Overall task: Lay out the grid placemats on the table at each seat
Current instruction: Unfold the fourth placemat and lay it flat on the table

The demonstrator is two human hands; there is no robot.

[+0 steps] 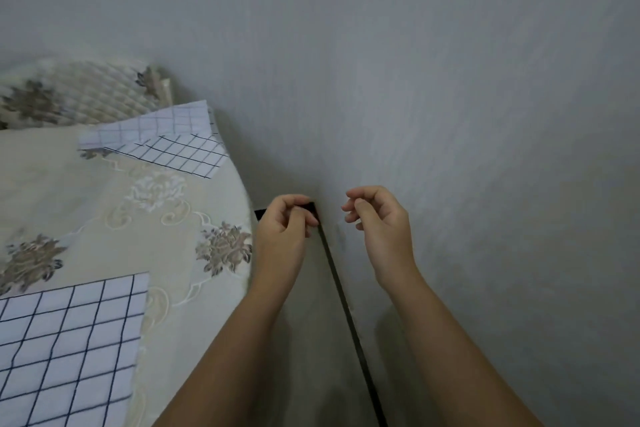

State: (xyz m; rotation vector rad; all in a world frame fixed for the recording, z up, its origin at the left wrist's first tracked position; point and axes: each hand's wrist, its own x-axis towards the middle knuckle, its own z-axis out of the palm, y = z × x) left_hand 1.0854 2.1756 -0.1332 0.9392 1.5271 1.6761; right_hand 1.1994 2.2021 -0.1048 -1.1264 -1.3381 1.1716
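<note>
A white placemat with a dark grid (69, 347) lies flat on the table's near left part. Two more grid placemats sit at the far corner, one (183, 154) overlapping the paler one (156, 125) behind it. My left hand (285, 229) hovers just past the table's right edge, its fingers loosely curled and holding nothing. My right hand (377, 222) is raised beside it in front of the wall, its fingers also loosely curled and empty. Neither hand touches a placemat.
The table (104, 218) wears a cream cloth with embroidered flowers. A quilted chair back (79, 94) stands behind its far end. A grey wall (450, 114) fills the right side, with a dark skirting strip (346, 308) along the floor.
</note>
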